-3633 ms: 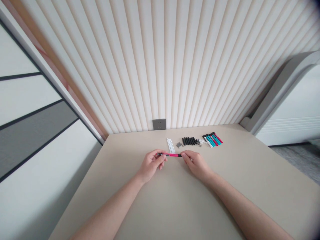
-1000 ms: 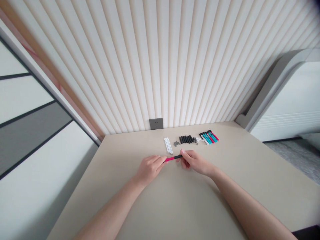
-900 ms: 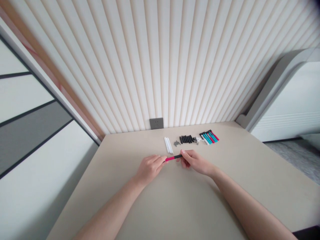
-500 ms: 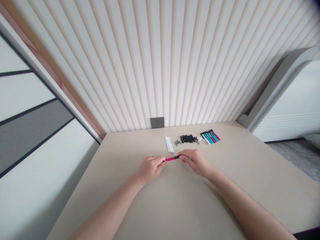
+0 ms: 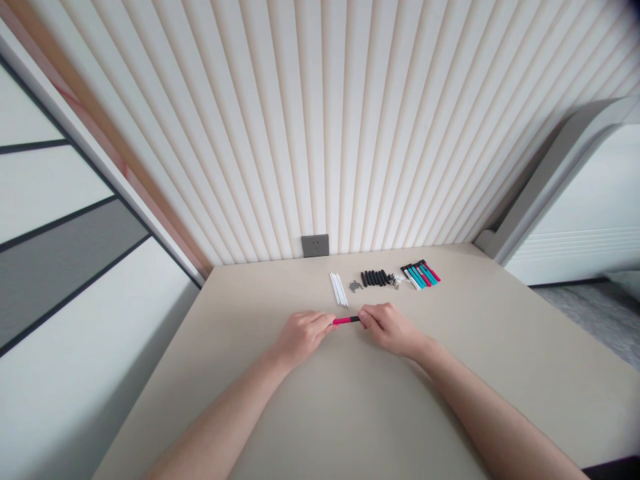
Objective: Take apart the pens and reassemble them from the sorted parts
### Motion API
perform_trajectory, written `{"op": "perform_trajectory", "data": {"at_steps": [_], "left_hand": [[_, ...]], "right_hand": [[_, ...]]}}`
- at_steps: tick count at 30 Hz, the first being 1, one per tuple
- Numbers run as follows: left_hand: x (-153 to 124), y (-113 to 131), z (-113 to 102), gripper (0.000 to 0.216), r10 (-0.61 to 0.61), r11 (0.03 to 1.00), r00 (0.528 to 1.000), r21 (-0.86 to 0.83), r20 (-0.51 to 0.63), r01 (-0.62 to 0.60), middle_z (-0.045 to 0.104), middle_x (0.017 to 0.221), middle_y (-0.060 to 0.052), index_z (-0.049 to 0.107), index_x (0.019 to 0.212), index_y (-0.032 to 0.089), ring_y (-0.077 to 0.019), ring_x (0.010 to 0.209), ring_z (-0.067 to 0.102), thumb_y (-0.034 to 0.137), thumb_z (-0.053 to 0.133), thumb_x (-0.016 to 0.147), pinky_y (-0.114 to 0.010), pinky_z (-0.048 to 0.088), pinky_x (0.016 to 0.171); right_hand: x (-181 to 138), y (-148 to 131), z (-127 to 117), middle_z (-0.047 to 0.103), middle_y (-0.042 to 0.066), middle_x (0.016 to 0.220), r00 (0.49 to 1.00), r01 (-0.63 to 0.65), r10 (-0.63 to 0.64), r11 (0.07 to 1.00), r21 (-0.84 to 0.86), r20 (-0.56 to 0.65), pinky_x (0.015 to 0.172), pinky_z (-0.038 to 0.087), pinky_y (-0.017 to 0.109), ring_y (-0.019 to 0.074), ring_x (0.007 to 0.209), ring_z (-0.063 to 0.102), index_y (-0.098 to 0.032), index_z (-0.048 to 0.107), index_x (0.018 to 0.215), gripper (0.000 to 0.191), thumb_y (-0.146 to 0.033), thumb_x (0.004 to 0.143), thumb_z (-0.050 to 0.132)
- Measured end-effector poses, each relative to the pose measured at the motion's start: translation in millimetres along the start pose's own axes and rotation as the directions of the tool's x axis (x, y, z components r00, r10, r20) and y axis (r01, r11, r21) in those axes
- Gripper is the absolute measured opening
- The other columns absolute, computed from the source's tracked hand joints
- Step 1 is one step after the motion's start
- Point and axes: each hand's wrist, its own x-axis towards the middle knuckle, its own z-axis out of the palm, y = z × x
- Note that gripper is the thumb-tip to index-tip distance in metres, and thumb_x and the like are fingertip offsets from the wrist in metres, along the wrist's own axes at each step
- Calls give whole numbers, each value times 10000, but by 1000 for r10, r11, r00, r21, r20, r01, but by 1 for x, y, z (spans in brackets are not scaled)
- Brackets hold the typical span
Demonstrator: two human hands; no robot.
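A pink and black pen (image 5: 344, 321) is held crosswise between my two hands, just above the table. My left hand (image 5: 306, 335) is closed around its pink end. My right hand (image 5: 387, 328) pinches the black end, and those fingers hide its tip. Beyond my hands lies a bundle of white pen refills (image 5: 338, 289). Beside it are a little heap of small grey metal parts (image 5: 355, 286) and a row of black tube-shaped grips (image 5: 375, 277). Farther right are small white and silver pieces (image 5: 395, 280) and several white, teal and pink pen barrels (image 5: 421, 274) with black ends.
The beige table (image 5: 225, 320) runs back to a ribbed cream wall (image 5: 310, 133). A dark socket (image 5: 315, 245) sits low on that wall. Left of the table stands a white and grey panelled surface (image 5: 75, 320); a pale bed headboard (image 5: 570, 200) is at the right.
Both hands have shifted very slightly to the right with the pen. My right fingers are now a bit more curled over its black end. The parts on the table stay put.
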Motion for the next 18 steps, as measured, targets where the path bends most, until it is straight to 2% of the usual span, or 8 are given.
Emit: {"op": "perform_trajectory", "data": {"at_steps": [3, 7, 9, 11, 13, 15, 18], "left_hand": [[0, 1, -1, 270, 30, 998, 999, 64, -23, -29, 611, 655, -9, 657, 868, 179, -119, 590, 569, 329, 460, 977, -225, 416, 580], [1, 0, 0, 241, -1, 999, 1000, 50, -6, 2, 638, 715, -19, 653, 942, 187, -131, 659, 604, 318, 455, 978, -227, 440, 623], [2, -1, 0, 222, -57, 998, 998, 28, 3, 57, 650, 766, -25, 643, 989, 191, -134, 689, 614, 299, 449, 978, -225, 445, 637], [2, -1, 1, 220, -115, 993, 993, 14, 9, 115, 644, 795, -26, 632, 1029, 193, -133, 690, 609, 282, 438, 978, -221, 442, 627], [3, -1, 1, 235, -156, 988, 988, 13, 18, 156, 627, 813, -27, 621, 1075, 195, -134, 693, 602, 278, 424, 979, -221, 443, 624], [4, -1, 1, 259, -174, 985, 984, 16, 25, 173, 608, 844, -31, 610, 1128, 205, -136, 712, 600, 282, 412, 981, -226, 456, 649], [4, -2, 2, 275, -170, 985, 985, 12, 22, 170, 599, 911, -37, 595, 1174, 226, -139, 758, 603, 281, 410, 979, -235, 472, 694]], "right_hand": [[0, -1, 1, 430, -40, 539, 996, -80, 76, 993, 85, 46, 531, 297, 251, 108, 513, 353, -196, 458, 617, 464, -413, 991, 291], [2, -2, 3, 480, -34, 566, 990, -133, 125, 980, 150, 59, 541, 324, 244, 111, 536, 410, -193, 479, 632, 490, -457, 990, 276], [4, 1, 3, 544, -15, 617, 994, -107, 109, 986, 131, -3, 587, 361, 251, 125, 580, 471, -193, 532, 686, 460, -450, 987, 298], [7, 10, -1, 615, 27, 722, 981, -99, 112, 991, 90, -156, 640, 393, 268, 154, 666, 534, -191, 586, 769, 417, -431, 981, 319], [9, 24, -8, 658, 75, 852, 920, -144, 150, 989, 43, -362, 697, 412, 289, 187, 774, 572, -185, 623, 860, 384, -403, 977, 329], [10, 43, -18, 671, 100, 905, 828, -239, 188, 971, -29, -528, 741, 411, 308, 209, 824, 578, -177, 644, 918, 365, -378, 970, 344], [8, 70, -32, 679, 127, 958, 732, -414, 235, 899, -145, -639, 822, 390, 339, 236, 895, 575, -161, 669, 980, 374, -337, 963, 339]]}}
